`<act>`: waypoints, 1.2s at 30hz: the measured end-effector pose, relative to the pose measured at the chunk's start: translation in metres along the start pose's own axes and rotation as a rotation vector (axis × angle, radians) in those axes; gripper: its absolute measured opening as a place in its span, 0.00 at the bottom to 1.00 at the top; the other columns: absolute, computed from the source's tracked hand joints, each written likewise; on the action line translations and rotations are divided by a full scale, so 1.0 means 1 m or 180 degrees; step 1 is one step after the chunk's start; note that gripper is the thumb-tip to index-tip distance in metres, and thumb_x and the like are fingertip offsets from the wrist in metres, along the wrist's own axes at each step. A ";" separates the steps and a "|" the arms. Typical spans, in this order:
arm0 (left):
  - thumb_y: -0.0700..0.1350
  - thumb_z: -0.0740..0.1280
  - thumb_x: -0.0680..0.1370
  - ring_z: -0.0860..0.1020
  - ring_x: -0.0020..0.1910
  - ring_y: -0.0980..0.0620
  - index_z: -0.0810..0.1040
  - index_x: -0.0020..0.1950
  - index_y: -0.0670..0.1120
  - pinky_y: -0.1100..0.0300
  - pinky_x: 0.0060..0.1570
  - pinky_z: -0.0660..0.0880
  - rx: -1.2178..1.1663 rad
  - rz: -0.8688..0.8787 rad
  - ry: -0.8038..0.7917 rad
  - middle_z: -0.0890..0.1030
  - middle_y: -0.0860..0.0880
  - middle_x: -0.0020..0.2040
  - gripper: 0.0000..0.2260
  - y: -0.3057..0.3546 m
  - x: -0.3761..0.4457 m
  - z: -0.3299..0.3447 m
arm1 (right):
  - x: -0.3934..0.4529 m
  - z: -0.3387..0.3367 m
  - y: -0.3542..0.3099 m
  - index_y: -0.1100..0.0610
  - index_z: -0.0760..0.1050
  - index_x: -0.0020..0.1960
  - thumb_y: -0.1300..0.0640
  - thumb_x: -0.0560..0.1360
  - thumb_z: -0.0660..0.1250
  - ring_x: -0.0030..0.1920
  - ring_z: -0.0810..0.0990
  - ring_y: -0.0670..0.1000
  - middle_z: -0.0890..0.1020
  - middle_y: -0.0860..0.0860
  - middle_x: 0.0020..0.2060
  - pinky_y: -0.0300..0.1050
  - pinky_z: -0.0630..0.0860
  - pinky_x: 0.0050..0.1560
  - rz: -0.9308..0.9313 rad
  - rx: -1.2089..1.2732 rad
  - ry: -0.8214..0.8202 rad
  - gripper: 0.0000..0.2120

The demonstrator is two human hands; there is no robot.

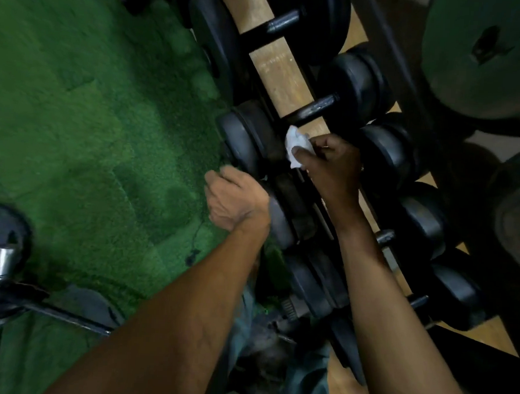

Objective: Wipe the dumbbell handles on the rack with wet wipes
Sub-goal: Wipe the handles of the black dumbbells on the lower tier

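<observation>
Green turf covers the floor left of the rack [289, 78], where black dumbbells lie in a slanting row. My right hand [329, 164] pinches the wipe [296, 144] over a handle hidden beneath it, just below the bare handle [313, 109], while my left hand [237, 201], fingers curled, rests on a dumbbell end [278, 225]; whether it grips I cannot tell. I judge the job mid-way, though dim light hides which handles are clean.

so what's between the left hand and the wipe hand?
Head view: the near-side dumbbell end plates on the rack; left hand rests against them, right hand holds the wet wipe beyond.
</observation>
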State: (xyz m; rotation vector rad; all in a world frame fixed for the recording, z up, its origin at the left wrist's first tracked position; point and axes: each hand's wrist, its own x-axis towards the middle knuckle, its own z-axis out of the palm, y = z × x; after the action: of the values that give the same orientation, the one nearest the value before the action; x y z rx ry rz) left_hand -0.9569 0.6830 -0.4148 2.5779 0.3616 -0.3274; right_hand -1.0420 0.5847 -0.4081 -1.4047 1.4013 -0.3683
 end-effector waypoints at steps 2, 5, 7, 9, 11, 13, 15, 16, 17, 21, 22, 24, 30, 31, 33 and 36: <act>0.55 0.55 0.84 0.78 0.58 0.36 0.76 0.58 0.41 0.47 0.52 0.71 -0.0191 0.0045 0.0068 0.80 0.38 0.59 0.19 0.019 0.019 0.000 | 0.011 0.009 -0.008 0.54 0.85 0.47 0.56 0.70 0.76 0.39 0.86 0.45 0.87 0.47 0.38 0.48 0.82 0.40 -0.0125 -0.0013 -0.0051 0.06; 0.59 0.57 0.84 0.77 0.59 0.38 0.75 0.58 0.42 0.49 0.53 0.70 -0.0385 0.0093 0.0059 0.79 0.39 0.58 0.20 0.046 0.042 0.005 | 0.021 0.017 -0.017 0.54 0.87 0.51 0.54 0.73 0.71 0.44 0.86 0.46 0.88 0.44 0.40 0.53 0.83 0.47 -0.0385 -0.0267 -0.0144 0.09; 0.61 0.58 0.83 0.77 0.59 0.38 0.75 0.58 0.43 0.50 0.52 0.69 -0.0399 0.0123 -0.0031 0.79 0.41 0.58 0.21 0.061 0.053 0.012 | 0.027 0.020 -0.017 0.56 0.86 0.53 0.54 0.77 0.70 0.49 0.86 0.47 0.88 0.47 0.47 0.55 0.83 0.52 -0.0542 -0.0495 -0.0227 0.09; 0.62 0.59 0.82 0.76 0.61 0.38 0.73 0.61 0.43 0.50 0.53 0.69 -0.0266 0.0172 -0.0184 0.78 0.41 0.60 0.23 0.070 0.061 0.019 | 0.033 0.023 -0.012 0.55 0.87 0.54 0.60 0.78 0.69 0.53 0.86 0.47 0.88 0.49 0.51 0.53 0.82 0.56 -0.0763 -0.0782 -0.0305 0.09; 0.60 0.60 0.81 0.74 0.64 0.37 0.71 0.67 0.42 0.49 0.58 0.70 -0.0006 0.0190 -0.0291 0.77 0.39 0.63 0.24 0.076 0.065 0.024 | 0.039 0.028 -0.007 0.52 0.87 0.54 0.65 0.76 0.69 0.53 0.85 0.48 0.87 0.49 0.51 0.52 0.82 0.56 -0.0909 -0.0912 -0.0343 0.13; 0.55 0.60 0.80 0.74 0.65 0.37 0.69 0.69 0.41 0.48 0.58 0.70 0.0217 0.0212 -0.0228 0.77 0.39 0.63 0.23 0.079 0.065 0.026 | 0.046 0.033 -0.001 0.50 0.87 0.53 0.66 0.74 0.70 0.54 0.84 0.49 0.86 0.48 0.52 0.51 0.81 0.55 -0.0986 -0.1013 -0.0243 0.15; 0.53 0.61 0.78 0.75 0.62 0.37 0.71 0.67 0.42 0.48 0.55 0.71 0.0295 0.0332 -0.0088 0.78 0.39 0.61 0.22 0.081 0.063 0.026 | 0.051 0.038 -0.001 0.46 0.87 0.50 0.66 0.72 0.71 0.56 0.82 0.53 0.84 0.43 0.53 0.53 0.79 0.58 -0.1114 -0.1262 -0.0055 0.16; 0.52 0.60 0.77 0.76 0.61 0.37 0.71 0.66 0.41 0.47 0.54 0.71 0.0297 0.0387 -0.0038 0.78 0.39 0.59 0.21 0.082 0.062 0.026 | 0.053 0.040 -0.005 0.44 0.86 0.49 0.64 0.72 0.71 0.58 0.81 0.54 0.83 0.39 0.53 0.57 0.77 0.60 -0.1111 -0.1251 -0.0035 0.15; 0.52 0.60 0.77 0.76 0.60 0.38 0.72 0.65 0.41 0.47 0.53 0.72 0.0292 0.0422 0.0002 0.78 0.39 0.58 0.21 0.081 0.061 0.026 | 0.054 0.042 -0.006 0.42 0.85 0.50 0.61 0.71 0.69 0.59 0.82 0.52 0.83 0.36 0.52 0.61 0.76 0.62 -0.1061 -0.1156 -0.0060 0.15; 0.51 0.59 0.76 0.77 0.58 0.37 0.73 0.64 0.41 0.46 0.50 0.72 0.0330 0.0579 0.0098 0.78 0.40 0.56 0.20 0.081 0.060 0.029 | 0.066 0.044 -0.014 0.43 0.85 0.50 0.52 0.77 0.69 0.54 0.84 0.54 0.87 0.39 0.45 0.62 0.72 0.63 -0.1072 -0.1258 -0.0128 0.07; 0.50 0.59 0.76 0.77 0.57 0.38 0.73 0.63 0.41 0.46 0.50 0.72 0.0351 0.0604 0.0116 0.78 0.40 0.56 0.20 0.081 0.060 0.029 | 0.070 0.046 -0.016 0.44 0.86 0.48 0.49 0.77 0.71 0.55 0.83 0.54 0.87 0.41 0.43 0.56 0.69 0.63 -0.1136 -0.1423 -0.0134 0.04; 0.50 0.59 0.76 0.77 0.57 0.38 0.73 0.63 0.41 0.46 0.49 0.72 0.0396 0.0649 0.0156 0.79 0.40 0.56 0.19 0.081 0.061 0.031 | 0.080 0.048 -0.023 0.47 0.85 0.48 0.43 0.75 0.73 0.51 0.82 0.49 0.87 0.45 0.40 0.47 0.68 0.59 -0.1126 -0.1412 -0.0301 0.08; 0.50 0.60 0.76 0.77 0.56 0.37 0.74 0.61 0.41 0.47 0.47 0.72 0.0441 0.0753 0.0161 0.79 0.40 0.56 0.18 0.081 0.059 0.031 | 0.089 0.057 -0.036 0.48 0.73 0.36 0.52 0.74 0.69 0.54 0.76 0.55 0.72 0.43 0.29 0.55 0.61 0.63 -0.1099 -0.1985 -0.0381 0.10; 0.50 0.60 0.76 0.78 0.55 0.37 0.74 0.61 0.41 0.47 0.47 0.71 0.0462 0.0765 0.0172 0.79 0.40 0.55 0.18 0.081 0.059 0.030 | 0.090 0.059 -0.034 0.50 0.73 0.34 0.53 0.75 0.68 0.54 0.74 0.56 0.72 0.44 0.30 0.54 0.60 0.60 -0.1104 -0.2127 -0.0329 0.11; 0.50 0.60 0.76 0.78 0.54 0.37 0.74 0.61 0.41 0.47 0.47 0.72 0.0491 0.0793 0.0194 0.79 0.40 0.55 0.18 0.081 0.060 0.031 | 0.089 0.058 -0.028 0.54 0.76 0.35 0.55 0.74 0.68 0.51 0.75 0.56 0.75 0.46 0.34 0.58 0.67 0.61 -0.1222 -0.2081 -0.0499 0.09; 0.50 0.59 0.76 0.79 0.54 0.37 0.75 0.59 0.41 0.46 0.48 0.74 0.0468 0.0796 0.0223 0.80 0.40 0.54 0.17 0.081 0.060 0.032 | 0.079 0.049 -0.015 0.52 0.84 0.45 0.60 0.74 0.70 0.48 0.80 0.55 0.80 0.49 0.43 0.58 0.77 0.54 -0.1506 -0.1529 -0.0533 0.05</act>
State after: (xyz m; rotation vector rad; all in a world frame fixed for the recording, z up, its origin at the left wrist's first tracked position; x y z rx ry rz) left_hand -0.8804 0.6099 -0.4227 2.7449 0.0381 -0.1795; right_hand -0.9739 0.5348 -0.4501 -2.1202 1.0460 -0.2102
